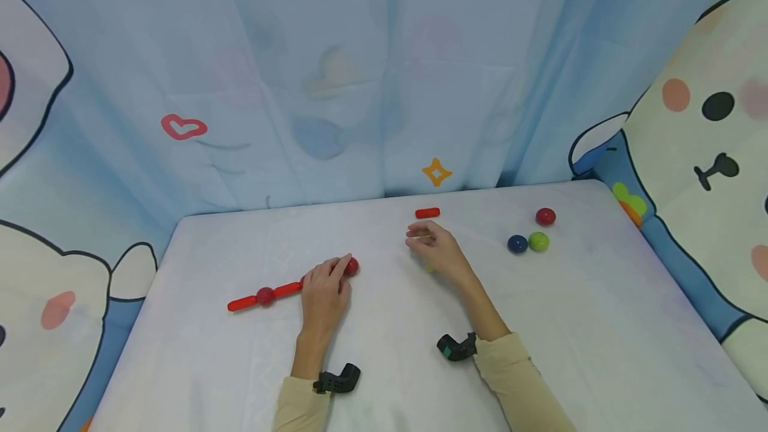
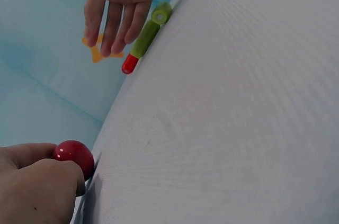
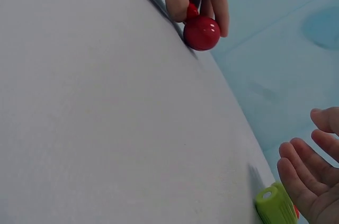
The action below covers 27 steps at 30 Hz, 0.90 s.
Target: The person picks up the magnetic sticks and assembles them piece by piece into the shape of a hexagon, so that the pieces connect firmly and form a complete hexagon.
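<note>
My left hand holds the right end of a chain of red rods and red balls. The chain's left rod and a ball show to the left of the hand, and the end ball sits at the fingertips. Part of the chain lies hidden under the fingers. My right hand hovers with loosely bent fingers and nothing between them. Just beside it in the right wrist view stands a green piece with a hole in its end. A loose red rod lies beyond the right hand.
On the right of the white table sit a red ball, a dark blue ball and a green ball. A blue printed curtain hangs along the table's far edge.
</note>
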{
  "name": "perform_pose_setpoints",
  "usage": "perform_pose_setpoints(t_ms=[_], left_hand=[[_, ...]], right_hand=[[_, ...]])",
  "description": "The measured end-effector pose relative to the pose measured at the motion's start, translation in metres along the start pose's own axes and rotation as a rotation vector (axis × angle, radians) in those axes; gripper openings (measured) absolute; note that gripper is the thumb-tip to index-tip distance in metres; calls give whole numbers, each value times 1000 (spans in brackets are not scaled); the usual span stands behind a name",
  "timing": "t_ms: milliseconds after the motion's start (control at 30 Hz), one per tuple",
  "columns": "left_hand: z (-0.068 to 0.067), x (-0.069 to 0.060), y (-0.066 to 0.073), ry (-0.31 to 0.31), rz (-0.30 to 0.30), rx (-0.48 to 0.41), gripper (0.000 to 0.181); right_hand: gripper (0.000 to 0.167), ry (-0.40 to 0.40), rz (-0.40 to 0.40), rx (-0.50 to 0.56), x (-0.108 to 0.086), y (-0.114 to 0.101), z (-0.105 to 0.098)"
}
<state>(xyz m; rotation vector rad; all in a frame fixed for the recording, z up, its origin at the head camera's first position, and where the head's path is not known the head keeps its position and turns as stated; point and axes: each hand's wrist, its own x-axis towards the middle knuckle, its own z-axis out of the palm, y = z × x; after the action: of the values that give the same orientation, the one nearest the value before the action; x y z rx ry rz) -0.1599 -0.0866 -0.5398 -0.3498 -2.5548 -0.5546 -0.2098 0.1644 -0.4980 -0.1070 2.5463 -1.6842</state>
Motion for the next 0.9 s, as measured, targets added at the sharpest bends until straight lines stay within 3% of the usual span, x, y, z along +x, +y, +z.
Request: perform_pose_setpoints(t_ms=[167,633,900], left_hand=[[1,1,1,-2,-2,-5,44],[1,1,1,31,-17,-20,45],[1,1,1,48,-11,-33,42]], right_hand=[[38,36,28,14,2,1,-10],[42,90,75,-71,9,-1,-33],[44,101,15,-128,20,1,-38]])
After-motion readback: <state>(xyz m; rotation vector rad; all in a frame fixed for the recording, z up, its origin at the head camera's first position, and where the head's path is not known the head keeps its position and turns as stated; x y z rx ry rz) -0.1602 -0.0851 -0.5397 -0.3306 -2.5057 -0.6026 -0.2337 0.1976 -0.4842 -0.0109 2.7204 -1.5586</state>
